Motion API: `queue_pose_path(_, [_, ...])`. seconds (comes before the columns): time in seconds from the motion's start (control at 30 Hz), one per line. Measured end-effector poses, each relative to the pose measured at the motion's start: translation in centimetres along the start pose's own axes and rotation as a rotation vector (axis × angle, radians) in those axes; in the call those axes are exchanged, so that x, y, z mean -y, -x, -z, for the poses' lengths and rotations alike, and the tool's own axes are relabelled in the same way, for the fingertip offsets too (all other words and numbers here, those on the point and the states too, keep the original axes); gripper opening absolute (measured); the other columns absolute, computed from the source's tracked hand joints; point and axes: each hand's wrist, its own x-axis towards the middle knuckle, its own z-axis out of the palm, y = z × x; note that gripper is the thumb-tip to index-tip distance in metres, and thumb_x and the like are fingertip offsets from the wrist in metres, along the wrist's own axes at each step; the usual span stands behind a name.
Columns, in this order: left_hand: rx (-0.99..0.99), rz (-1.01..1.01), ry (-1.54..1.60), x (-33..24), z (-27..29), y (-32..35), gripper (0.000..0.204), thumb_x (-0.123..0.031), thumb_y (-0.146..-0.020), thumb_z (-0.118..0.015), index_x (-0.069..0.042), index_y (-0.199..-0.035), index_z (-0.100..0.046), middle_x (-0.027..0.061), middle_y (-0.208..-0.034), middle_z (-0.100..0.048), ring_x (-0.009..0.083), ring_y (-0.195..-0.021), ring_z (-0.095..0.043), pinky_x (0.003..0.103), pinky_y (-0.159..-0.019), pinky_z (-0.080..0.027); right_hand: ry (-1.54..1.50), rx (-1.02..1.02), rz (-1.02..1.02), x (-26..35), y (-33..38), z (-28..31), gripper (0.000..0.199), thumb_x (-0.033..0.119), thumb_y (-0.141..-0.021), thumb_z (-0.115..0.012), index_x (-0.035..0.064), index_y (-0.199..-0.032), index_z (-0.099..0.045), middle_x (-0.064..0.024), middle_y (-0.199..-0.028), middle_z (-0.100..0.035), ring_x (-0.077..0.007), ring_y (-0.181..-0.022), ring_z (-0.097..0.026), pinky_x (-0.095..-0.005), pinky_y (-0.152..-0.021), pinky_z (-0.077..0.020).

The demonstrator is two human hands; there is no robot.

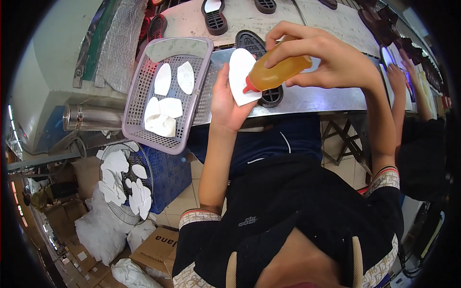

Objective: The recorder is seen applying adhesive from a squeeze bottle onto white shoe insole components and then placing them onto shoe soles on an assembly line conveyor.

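My left hand [226,106] is closed around the edge of a white shoe pad [240,72], pointed at the top and straight at the bottom. Wrapped round a squeeze bottle [276,74] of amber liquid is my right hand [331,55]. The bottle tilts down to the left, and its red nozzle [251,86] is at the pad's lower right face; whether liquid comes out is too small to tell. A black shoe sole [272,98] lies on the metal-topped bench behind the bottle, partly hidden. Several white pads [163,79] lie in a lilac plastic basket [205,77] left of my left hand.
More soles [215,21] lie on the pale conveyor surface [269,24] beyond the bench. A round wire rack [150,168] with white pieces sits at lower left, beside a blue crate [168,175]. A metal cylinder [91,117] adjoins the basket. Another person's hand [396,77] is at right.
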Motion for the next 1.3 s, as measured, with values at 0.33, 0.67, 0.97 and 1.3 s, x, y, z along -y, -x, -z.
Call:
queue_pose_path(0.33, [0.069,0.043,-0.033,1.7,-2.2,1.9,0.047,-0.035,-0.098,-0.025,-0.004,-0.131,-0.038,0.0161,-0.123,-0.048,0.0315,-0.103,-0.050,0.042,-0.079,-0.045,0.019,0.176,-0.017,-1.0,-3.0,5.8,0.035,0.024,-0.075,-0.070,0.0047,-0.102,-0.059,-0.0099,-0.096,-0.055,-0.0230,-0.092,-0.053,-0.0333,-0.076,-0.0439])
queue_pose_path(0.67, [-0.013,-0.102,-0.325,0.9,-2.6,1.1,0.046,-0.031,-0.093,-0.045,-0.002,-0.128,-0.037,0.0175,-0.122,-0.048,0.0362,-0.119,-0.045,0.051,-0.097,-0.040,-1.251,-1.059,-0.361,-12.9,9.0,-8.7,0.049,0.028,-0.086,-0.059,-0.0022,-0.122,-0.044,-0.0133,-0.105,-0.058,-0.0174,-0.083,-0.059,-0.0285,-0.074,-0.0498])
queue_pose_path(0.97, [-0.196,-0.268,-1.652,-1.2,-1.0,-8.3,0.049,-0.022,-0.071,-0.072,0.003,-0.110,-0.053,0.0181,-0.102,-0.059,0.0287,-0.095,-0.063,0.034,-0.077,-0.051,-1.598,-1.195,-0.563,-12.5,11.9,-13.7,0.049,0.030,-0.083,-0.059,-0.0046,-0.115,-0.047,-0.0176,-0.100,-0.057,-0.0203,-0.080,-0.058,-0.0331,-0.078,-0.0495])
queue_pose_path(1.3, [-0.464,-0.283,-2.568,-1.4,0.1,-15.9,0.059,-0.041,-0.065,-0.071,0.009,-0.093,-0.058,0.0253,-0.087,-0.064,0.0374,-0.081,-0.064,0.041,-0.073,-0.053,-1.488,-1.069,-0.545,-12.2,11.3,-13.8,0.048,0.027,-0.083,-0.058,-0.0048,-0.117,-0.046,-0.0177,-0.099,-0.056,-0.0203,-0.071,-0.054,-0.0399,-0.086,-0.0447])
